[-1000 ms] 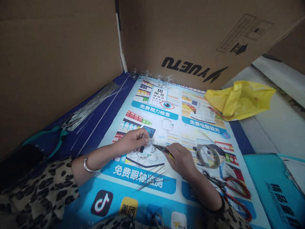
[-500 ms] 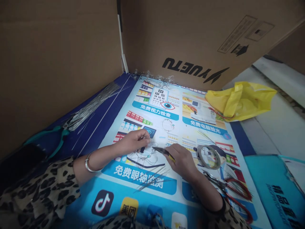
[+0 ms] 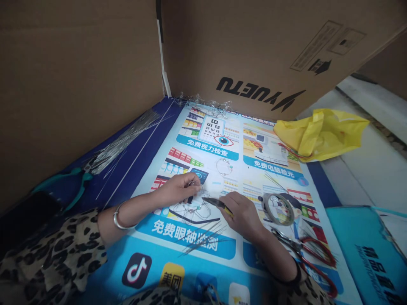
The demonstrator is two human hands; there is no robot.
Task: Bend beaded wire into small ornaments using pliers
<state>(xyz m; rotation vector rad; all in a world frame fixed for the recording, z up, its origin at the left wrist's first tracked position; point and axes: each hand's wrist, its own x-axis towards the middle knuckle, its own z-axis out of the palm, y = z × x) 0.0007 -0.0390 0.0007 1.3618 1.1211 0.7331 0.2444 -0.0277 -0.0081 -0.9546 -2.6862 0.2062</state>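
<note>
Seen over my head-camera feed, the left hand (image 3: pixel 178 187) pinches a thin strand of the beaded wire (image 3: pixel 198 208) between closed fingertips, its loops spread just below and to the right over a printed poster (image 3: pixel 152 267) on the bench (image 3: pixel 143 163). The right hand (image 3: pixel 243 209) closes around yellow-and-black pliers (image 3: pixel 219 203), their dark tip at the edge of the loops; I cannot tell whether the tip grips anything. Fingers hide part of the strand, and the finest loops blur into the print. At left, teal-handled pliers (image 3: pixel 82 186) run into deep shadow; at right, the frame cuts off a turquoise package (image 3: pixel 346 233). A crumpled yellow plastic bag (image 3: pixel 330 135) keeps its contents from my view, and a cardboard box (image 3: pixel 248 46), marked YUETU upside down, shows me only its outer wall.
</note>
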